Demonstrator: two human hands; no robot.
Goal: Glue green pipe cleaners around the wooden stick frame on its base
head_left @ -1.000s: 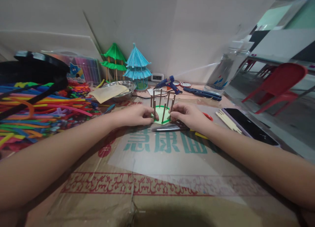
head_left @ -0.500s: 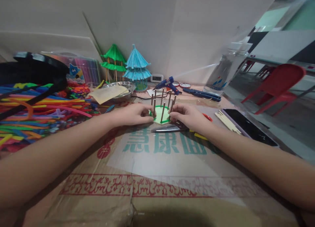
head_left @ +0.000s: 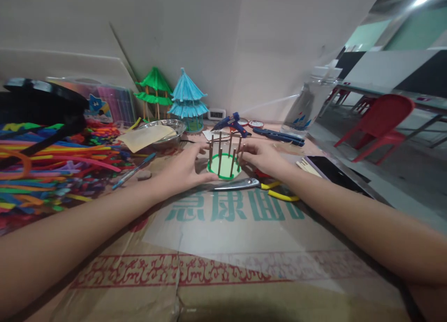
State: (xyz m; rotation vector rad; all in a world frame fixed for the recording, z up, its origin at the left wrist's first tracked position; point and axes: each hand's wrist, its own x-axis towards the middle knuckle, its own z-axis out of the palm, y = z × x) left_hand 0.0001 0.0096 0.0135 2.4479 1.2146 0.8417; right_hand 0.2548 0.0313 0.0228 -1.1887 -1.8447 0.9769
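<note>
A small craft model stands upright between my hands. It has a pale green base rimmed with bright green pipe cleaner, and several brown sticks rise around its edge. On its left, my left hand is open, thumb stretched to the base's front edge and fingers spread towards the back. My right hand has its fingers curled closed at the right-hand sticks, seemingly pinching one; the fingertips are partly hidden. Just in front of the model lie scissors with yellow handles.
Colourful pipe cleaners heap up at left, beside a blue pen. Behind stand a green pavilion, a blue pavilion, a metal bowl and a blue glue gun. A phone lies at right.
My left hand has let go of the model's left side and spread its fingers. The right hand stays at the right-hand sticks. The view has shifted a little to the right.
</note>
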